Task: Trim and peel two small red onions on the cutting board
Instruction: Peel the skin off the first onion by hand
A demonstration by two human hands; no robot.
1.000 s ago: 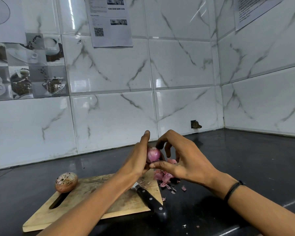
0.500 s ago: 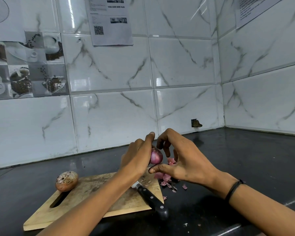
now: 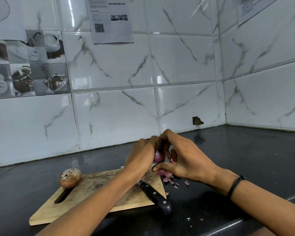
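A small red onion [image 3: 158, 156] with glossy purple skin is held above the right end of the wooden cutting board [image 3: 92, 196]. My left hand [image 3: 140, 159] curls round its left side and hides most of it. My right hand [image 3: 182, 157] has its fingers on the onion's top and right side, thumb stretched out below it. A second onion [image 3: 70, 177], still in its dry brown skin, lies at the board's far left corner. A black-handled knife [image 3: 154, 195] rests across the board's right edge, blade hidden under my left forearm.
Pink onion peelings [image 3: 169, 178] lie scattered on the dark countertop [image 3: 245, 159] just right of the board. White marble tiles form a wall corner behind. The counter's front edge runs along the bottom right.
My left hand has closed more tightly round the onion and covers more of it. My right fingers have shifted onto the onion's top, with the thumb dropping below it.
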